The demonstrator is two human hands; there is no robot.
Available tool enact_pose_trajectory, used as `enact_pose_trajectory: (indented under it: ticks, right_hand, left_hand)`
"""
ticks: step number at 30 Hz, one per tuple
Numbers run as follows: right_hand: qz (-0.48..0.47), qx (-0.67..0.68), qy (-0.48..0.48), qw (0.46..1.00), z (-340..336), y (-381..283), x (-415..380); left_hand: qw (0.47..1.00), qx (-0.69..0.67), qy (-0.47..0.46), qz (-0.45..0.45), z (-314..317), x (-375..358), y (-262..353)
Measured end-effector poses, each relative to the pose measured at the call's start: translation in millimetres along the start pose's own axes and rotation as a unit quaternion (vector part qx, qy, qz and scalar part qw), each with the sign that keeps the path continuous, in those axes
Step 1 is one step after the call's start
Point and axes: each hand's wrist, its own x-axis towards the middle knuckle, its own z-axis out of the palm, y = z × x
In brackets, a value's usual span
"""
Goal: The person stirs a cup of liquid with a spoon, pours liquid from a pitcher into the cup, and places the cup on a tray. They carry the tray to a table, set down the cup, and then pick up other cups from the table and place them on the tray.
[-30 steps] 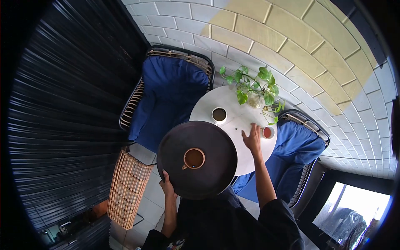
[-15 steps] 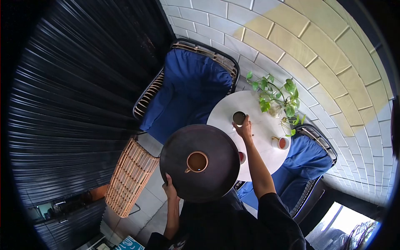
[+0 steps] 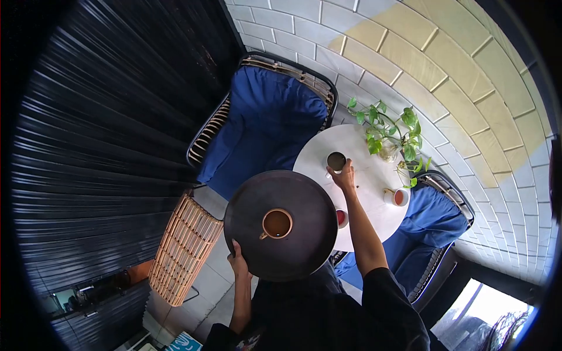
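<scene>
My left hand (image 3: pixel 239 262) grips the lower left rim of a round dark tray (image 3: pixel 304 199), its thumb on top and the other fingers hidden underneath. A brown cup with a handle (image 3: pixel 277 223) stands near the tray's middle, with brown liquid in it. Over the round white table (image 3: pixel 366 234), my right hand (image 3: pixel 343 175) is closed around the near side of a dark-topped cup (image 3: pixel 336 161). Whether that cup touches the tabletop is hard to tell. A cup with red contents (image 3: pixel 341 218) sits beside the tray's right edge, and a white mug (image 3: pixel 400 198) stands farther right.
Green plants in a glass vase (image 3: pixel 389 151) stand at the table's back edge by the brick wall. Blue-cushioned chairs (image 3: pixel 257 128) flank the table, one upper left and one right (image 3: pixel 433 216). A wicker stool (image 3: pixel 184 248) is left of the tray.
The tray has shifted slightly up relative to the table, and more of the red cup shows. My right hand stays at the dark-topped cup with almost no movement.
</scene>
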Motion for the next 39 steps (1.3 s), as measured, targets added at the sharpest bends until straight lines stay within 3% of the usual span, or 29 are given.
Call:
enact_pose_trajectory:
  ticks: [2, 5, 6, 8, 9, 13, 15, 17, 20, 25, 29, 32, 35, 39]
  right_hand:
    - [0.017, 0.001, 0.006, 1.000, -3, 5, -5]
    - [-0.031, -0.035, 0.136, 0.990, -25, 2, -32]
    - [-0.024, -0.035, 0.144, 0.989, -48, -11, -49]
    - [-0.005, 0.090, 0.074, 0.993, -83, -28, -83]
    - [-0.053, 0.124, 0.144, 0.980, -93, -35, -102]
    - [-0.008, 0.137, 0.153, 0.979, -129, -67, -182]
    - [0.027, 0.154, 0.134, 0.979, -130, -80, -222]
    - [0.023, 0.190, 0.104, 0.976, -120, -90, -255]
    - [0.008, 0.260, 0.036, 0.965, -92, -98, -290]
    - [0.058, 0.402, 0.006, 0.914, -53, -110, -320]
    - [0.090, 0.439, 0.026, 0.893, -58, -106, -338]
    - [0.089, 0.480, 0.076, 0.870, -64, -99, -353]
    - [0.079, 0.490, 0.107, 0.861, -70, -94, -376]
    - [0.089, 0.514, 0.140, 0.841, -73, -86, -409]
  left_hand:
    - [1.000, 0.025, 0.008, -0.007, 4, 5, 3]
    - [0.998, 0.047, -0.019, 0.023, 13, 14, 10]
    - [0.998, 0.052, -0.028, 0.023, 16, 17, 13]
    - [0.995, 0.087, -0.046, 0.024, 24, 24, 20]
    - [0.993, 0.096, -0.059, 0.023, 28, 30, 23]
    - [0.978, 0.124, -0.151, 0.070, 37, 71, 17]
    - [0.969, 0.137, -0.179, 0.102, 48, 72, 20]
    - [0.967, 0.220, -0.128, 0.014, 78, 45, 46]
    - [0.950, 0.241, -0.180, 0.084, 91, 54, 32]
    - [0.917, 0.280, -0.283, 0.023, 115, 9, 43]
    - [0.880, 0.280, -0.384, 0.009, 121, -11, 29]
    - [0.886, 0.279, -0.368, 0.026, 126, -25, 9]
    - [0.850, 0.272, -0.451, -0.002, 122, -31, -6]
    - [0.823, 0.292, -0.487, -0.028, 109, -65, -17]
